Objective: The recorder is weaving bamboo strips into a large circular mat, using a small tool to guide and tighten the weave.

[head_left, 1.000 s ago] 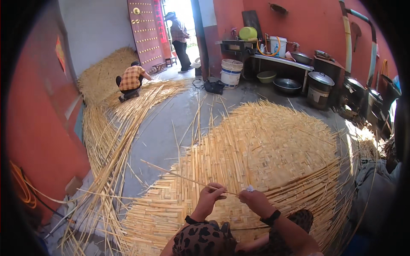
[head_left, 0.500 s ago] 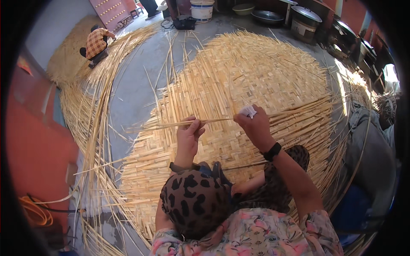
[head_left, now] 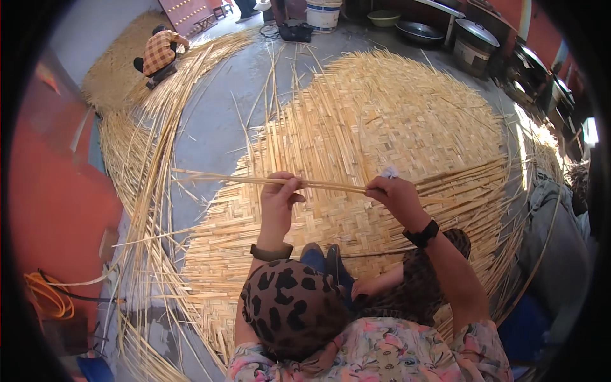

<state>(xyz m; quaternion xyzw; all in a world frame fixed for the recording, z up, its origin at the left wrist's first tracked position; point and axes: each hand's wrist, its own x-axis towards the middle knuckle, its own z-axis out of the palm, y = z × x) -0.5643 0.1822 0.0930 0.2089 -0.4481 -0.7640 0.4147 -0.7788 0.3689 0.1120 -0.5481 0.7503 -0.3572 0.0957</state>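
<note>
My left hand [head_left: 280,190] is closed around a few thin, pale reed strips [head_left: 337,186] held above a large woven reed mat [head_left: 420,108]. My right hand [head_left: 396,194] pinches the same strips nearer their right end. A small white wrapping [head_left: 389,172] shows at a finger of the right hand. To the left, the strips stick out past the mat's edge over the floor. Beneath them the weave is a tight zigzag, with long unwoven ends fanning out at the mat's right and left edges. My knee in spotted cloth [head_left: 280,305] rises at the front.
A heap of loose reeds [head_left: 130,149] runs along the left, where another person [head_left: 159,54] in a checked shirt crouches. Buckets [head_left: 323,16], a dark basin [head_left: 420,32] and a lidded pot [head_left: 476,38] stand at the back. An orange cord [head_left: 51,296] lies at lower left.
My hands have moved farther apart along the strips, the right one shifting rightward in view. The strips now slope down to the right and reach farther left. The whole view has shifted slightly.
</note>
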